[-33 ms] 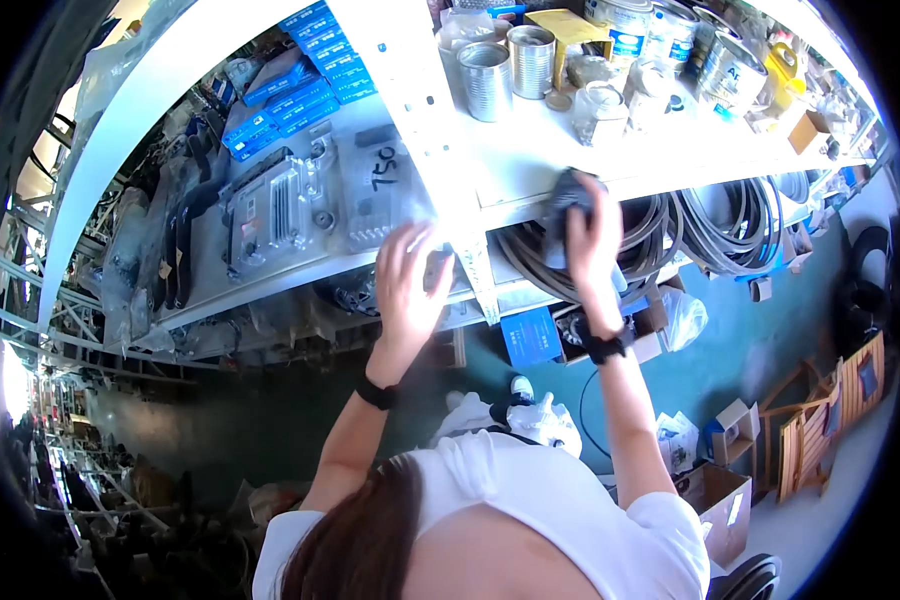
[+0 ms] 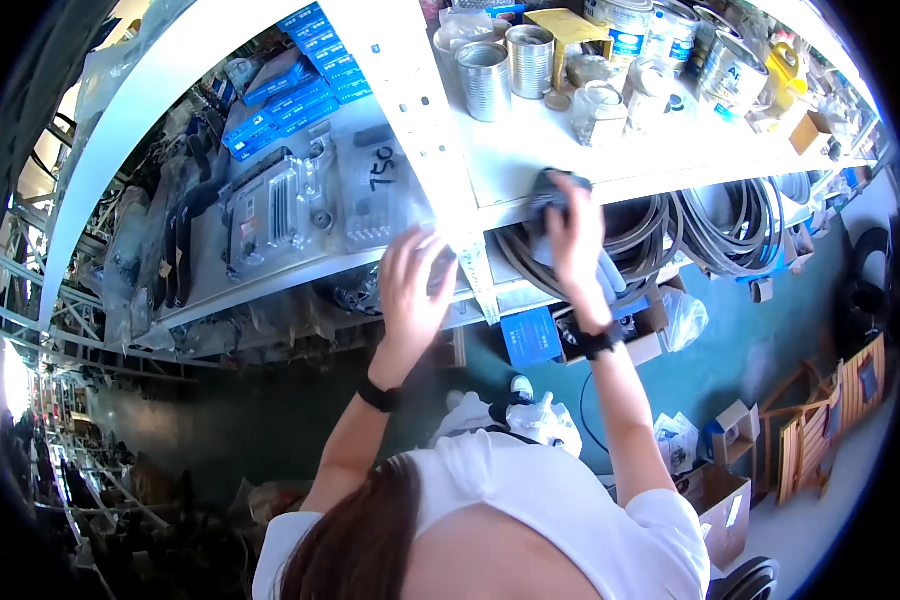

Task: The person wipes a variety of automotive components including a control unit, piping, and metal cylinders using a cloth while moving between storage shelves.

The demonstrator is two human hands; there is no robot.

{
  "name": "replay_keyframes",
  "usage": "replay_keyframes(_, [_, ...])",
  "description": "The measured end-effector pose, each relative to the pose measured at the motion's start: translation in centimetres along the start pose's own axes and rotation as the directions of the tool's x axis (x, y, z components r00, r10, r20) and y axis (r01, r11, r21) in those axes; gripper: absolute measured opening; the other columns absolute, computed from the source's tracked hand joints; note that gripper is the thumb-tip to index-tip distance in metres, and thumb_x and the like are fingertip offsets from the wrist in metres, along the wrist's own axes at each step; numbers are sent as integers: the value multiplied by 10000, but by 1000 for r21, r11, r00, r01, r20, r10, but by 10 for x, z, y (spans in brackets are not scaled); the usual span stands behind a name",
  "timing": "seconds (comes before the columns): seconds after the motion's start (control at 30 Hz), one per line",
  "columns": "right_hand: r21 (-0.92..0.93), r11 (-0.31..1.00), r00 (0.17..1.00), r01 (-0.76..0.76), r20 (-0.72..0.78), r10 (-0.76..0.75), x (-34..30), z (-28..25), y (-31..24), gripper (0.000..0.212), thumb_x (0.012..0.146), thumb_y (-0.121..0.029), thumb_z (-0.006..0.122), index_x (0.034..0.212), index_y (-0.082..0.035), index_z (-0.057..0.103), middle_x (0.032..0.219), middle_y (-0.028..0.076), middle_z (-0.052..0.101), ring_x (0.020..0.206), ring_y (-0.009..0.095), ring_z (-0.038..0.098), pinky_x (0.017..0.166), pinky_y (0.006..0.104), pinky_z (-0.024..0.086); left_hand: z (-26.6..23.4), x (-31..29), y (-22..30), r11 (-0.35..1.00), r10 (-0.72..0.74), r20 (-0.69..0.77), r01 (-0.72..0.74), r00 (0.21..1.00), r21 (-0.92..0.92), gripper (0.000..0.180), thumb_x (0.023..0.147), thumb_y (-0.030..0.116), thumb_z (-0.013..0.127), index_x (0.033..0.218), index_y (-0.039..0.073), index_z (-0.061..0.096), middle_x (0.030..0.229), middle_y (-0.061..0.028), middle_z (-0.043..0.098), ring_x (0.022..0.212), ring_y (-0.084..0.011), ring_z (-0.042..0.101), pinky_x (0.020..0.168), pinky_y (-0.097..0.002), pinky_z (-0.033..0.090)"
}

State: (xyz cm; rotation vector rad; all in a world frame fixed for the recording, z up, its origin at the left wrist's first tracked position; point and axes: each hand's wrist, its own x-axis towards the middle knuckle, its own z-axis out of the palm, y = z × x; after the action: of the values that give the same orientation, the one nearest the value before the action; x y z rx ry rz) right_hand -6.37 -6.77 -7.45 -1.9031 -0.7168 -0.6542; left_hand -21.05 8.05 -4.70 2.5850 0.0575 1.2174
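My right hand (image 2: 578,245) grips a dark grey cloth (image 2: 543,196) at the front edge of the white shelf (image 2: 515,145). The cloth is bunched under the fingers, and part of it hangs past the edge. My left hand (image 2: 411,290) is by the foot of the white perforated upright (image 2: 425,105), near the front edge of the left shelf. Its fingers are bent but apart. A small dark patch shows between thumb and fingers, too unclear to name. Both wrists carry black bands.
Metal cans (image 2: 485,82), glass jars (image 2: 599,112) and paint tins (image 2: 732,75) stand on the right shelf. Coiled grey hoses (image 2: 735,225) hang below it. Clear-bagged parts (image 2: 280,205) and blue boxes (image 2: 300,105) fill the left shelf. Cardboard boxes (image 2: 720,510) sit at lower right.
My right hand has shifted slightly left along the shelf edge with the cloth. My left hand has barely moved.
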Motion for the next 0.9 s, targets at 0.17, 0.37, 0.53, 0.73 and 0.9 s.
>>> replay_keyframes(0.17, [57,966,950,253,177,-259,-5,35,-21,417,600,-13,607,1007,-91,559,841,73,548,856,253,488,767,341,379,6,-19,23,997,-51,136,59,989,-51,289,699,44,636,981,62,575,1005,-95,563,958,-275,524,831,-366,398])
replay_keyframes(0.37, [-26,934,918,356,193,-345,4,-1,26,412,578,-27,602,979,-120,575,807,63,515,850,250,481,751,358,384,13,-50,30,987,-160,160,160,974,13,233,755,108,612,987,90,599,1018,-89,568,974,-243,508,849,-345,389])
replay_keyframes(0.53, [-109,948,954,299,75,-292,5,-12,50,429,545,4,634,957,-106,579,789,70,507,870,252,469,776,369,361,15,-78,45,932,-348,276,361,896,3,222,753,97,611,975,86,602,1017,-84,577,962,-252,514,847,-347,396])
replay_keyframes(0.73, [64,928,912,367,170,-373,2,21,13,428,535,-22,638,947,-118,572,797,55,518,893,239,484,774,356,377,16,-82,57,941,-314,249,334,916,-44,192,756,69,588,948,70,601,960,-88,581,879,-248,542,777,-317,427])
replay_keyframes(0.9, [102,921,881,376,271,-389,11,13,20,422,562,-59,658,972,-113,570,794,59,520,875,244,487,763,353,388,5,-56,55,843,-489,224,523,843,-125,173,762,34,572,934,37,592,892,-104,576,757,-250,575,666,-278,451])
